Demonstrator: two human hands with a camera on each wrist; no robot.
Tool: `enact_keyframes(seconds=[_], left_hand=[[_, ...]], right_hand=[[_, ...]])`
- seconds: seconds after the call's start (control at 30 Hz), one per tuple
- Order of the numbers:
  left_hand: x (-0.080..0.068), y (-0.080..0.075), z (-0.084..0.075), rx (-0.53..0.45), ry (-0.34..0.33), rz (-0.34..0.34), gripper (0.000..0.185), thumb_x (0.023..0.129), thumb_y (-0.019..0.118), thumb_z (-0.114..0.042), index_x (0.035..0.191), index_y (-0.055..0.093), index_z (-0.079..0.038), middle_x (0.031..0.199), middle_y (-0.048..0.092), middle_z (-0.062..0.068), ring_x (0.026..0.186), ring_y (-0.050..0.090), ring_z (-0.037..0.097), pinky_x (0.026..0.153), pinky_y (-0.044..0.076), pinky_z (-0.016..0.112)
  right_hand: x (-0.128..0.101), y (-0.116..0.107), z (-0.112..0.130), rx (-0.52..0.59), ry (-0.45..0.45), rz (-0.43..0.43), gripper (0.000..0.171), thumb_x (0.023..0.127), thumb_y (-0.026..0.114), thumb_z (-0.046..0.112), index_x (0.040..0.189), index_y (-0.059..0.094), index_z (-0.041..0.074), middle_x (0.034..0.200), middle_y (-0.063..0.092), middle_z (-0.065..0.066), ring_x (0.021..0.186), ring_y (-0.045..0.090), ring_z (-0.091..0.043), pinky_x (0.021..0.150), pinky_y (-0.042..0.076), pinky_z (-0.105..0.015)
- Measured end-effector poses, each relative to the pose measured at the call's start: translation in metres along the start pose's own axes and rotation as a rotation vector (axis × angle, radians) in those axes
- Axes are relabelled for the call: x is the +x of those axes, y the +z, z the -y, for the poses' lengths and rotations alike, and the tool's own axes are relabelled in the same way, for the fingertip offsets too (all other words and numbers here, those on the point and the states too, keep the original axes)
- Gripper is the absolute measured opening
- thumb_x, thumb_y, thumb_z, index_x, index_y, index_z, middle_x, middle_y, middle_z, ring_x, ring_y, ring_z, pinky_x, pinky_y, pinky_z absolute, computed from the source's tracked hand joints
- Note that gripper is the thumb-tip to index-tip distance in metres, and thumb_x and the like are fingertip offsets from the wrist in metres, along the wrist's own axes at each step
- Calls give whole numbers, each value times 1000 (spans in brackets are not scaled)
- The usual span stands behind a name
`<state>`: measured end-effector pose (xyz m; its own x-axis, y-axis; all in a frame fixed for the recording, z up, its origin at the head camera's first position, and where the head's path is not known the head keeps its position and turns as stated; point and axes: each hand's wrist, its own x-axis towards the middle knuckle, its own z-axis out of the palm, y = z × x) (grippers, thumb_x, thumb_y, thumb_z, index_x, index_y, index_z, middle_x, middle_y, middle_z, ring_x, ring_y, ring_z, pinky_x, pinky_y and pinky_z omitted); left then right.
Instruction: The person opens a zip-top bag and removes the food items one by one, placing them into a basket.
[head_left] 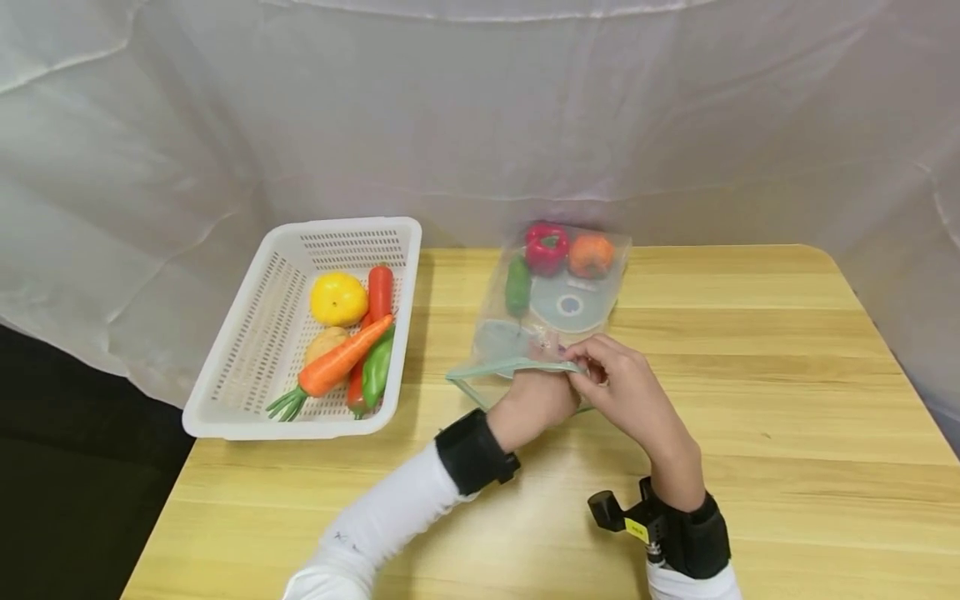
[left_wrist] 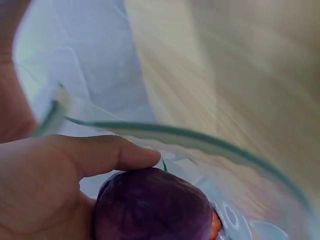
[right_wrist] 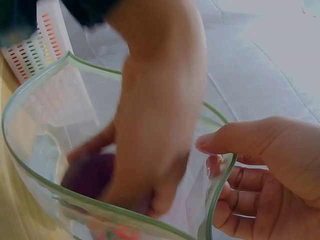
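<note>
A clear zip bag [head_left: 504, 367] with a green rim lies on the table, its mouth toward me. Inside it are a red bell pepper [head_left: 547, 248], an orange round vegetable [head_left: 591, 255] and a long green vegetable [head_left: 517, 286]. My left hand [head_left: 534, 407] reaches through the mouth and grips a round dark purple vegetable [left_wrist: 155, 207], thumb on top; its exact kind is unclear. With thumb and fingers, my right hand [head_left: 626, 392] pinches the right side of the bag's rim. The right wrist view shows the mouth spread around my left hand.
A white plastic basket [head_left: 225, 429] stands to the left at the table's edge. It holds a carrot [head_left: 337, 367], a yellow round vegetable [head_left: 339, 298], a green pepper [head_left: 377, 367], red long vegetables [head_left: 380, 287] and a tan one [head_left: 324, 342]. A pale cloth [head_left: 525, 117] hangs behind the table.
</note>
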<state>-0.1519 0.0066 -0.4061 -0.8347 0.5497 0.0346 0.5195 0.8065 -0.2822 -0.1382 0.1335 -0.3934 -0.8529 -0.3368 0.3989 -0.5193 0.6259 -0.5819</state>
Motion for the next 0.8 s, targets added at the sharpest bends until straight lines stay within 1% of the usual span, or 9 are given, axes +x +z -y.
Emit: enact_keyframes(seconds=[0.13,0.2,0.33,0.43,0.47,0.53,0.63,0.7,0.8], left_hand=[[-24,0,10,-248,16,4,36,86,60,-31,117,57,-13,110,62,5,105,57,19,89,47,33],[-37,-1,17,-356,95,-10,38,85,61,-29,119,55,-13,113,58,8,104,56,22,88,48,34],[-67,-7,39,-534,319,-59,43,83,64,-29,123,52,-16,125,50,9,111,52,23,92,48,32],[-92,-8,58,-640,385,-176,47,81,67,-27,124,54,-16,131,46,10,118,50,23,92,50,32],[-100,-7,66,-664,376,-230,47,80,68,-25,124,54,-15,131,46,12,119,50,24,92,50,33],[-114,-4,81,-692,303,-335,49,76,70,-20,123,56,-14,132,45,14,119,50,27,90,51,37],[-132,4,108,-687,120,-432,53,72,72,-11,122,55,-10,133,44,18,118,49,33,87,52,45],[-140,12,126,-682,-23,-442,56,70,69,-4,124,53,-7,133,43,19,117,47,37,86,51,50],[-150,29,148,-658,-217,-358,57,71,59,5,127,49,-2,133,42,23,120,42,42,89,45,57]], right_hand=[[-1,-1,1,4,2,3,13,80,64,-4,88,66,6,71,50,2,64,43,-6,55,38,-20],[-1,-1,1,7,4,0,13,80,64,-4,88,66,6,71,50,2,64,43,-6,55,38,-20],[-1,1,0,15,-1,1,13,80,64,-4,88,66,6,71,50,2,64,42,-5,55,38,-19],[-2,3,0,15,-3,10,13,80,64,-4,88,66,6,71,50,2,64,42,-5,55,39,-18],[-2,3,0,16,2,14,13,80,64,-4,88,66,6,71,50,3,64,42,-5,55,38,-18],[-2,3,1,17,16,22,13,80,64,-4,88,66,7,71,49,3,64,42,-5,55,38,-18],[-2,3,2,14,38,36,13,81,64,-3,89,66,7,71,49,2,65,42,-7,57,38,-18],[-2,3,2,12,50,45,13,81,64,-2,90,66,7,72,49,2,66,42,-7,57,39,-19],[-1,3,2,7,61,56,12,82,63,-1,90,66,7,72,49,2,66,42,-7,58,39,-19]])
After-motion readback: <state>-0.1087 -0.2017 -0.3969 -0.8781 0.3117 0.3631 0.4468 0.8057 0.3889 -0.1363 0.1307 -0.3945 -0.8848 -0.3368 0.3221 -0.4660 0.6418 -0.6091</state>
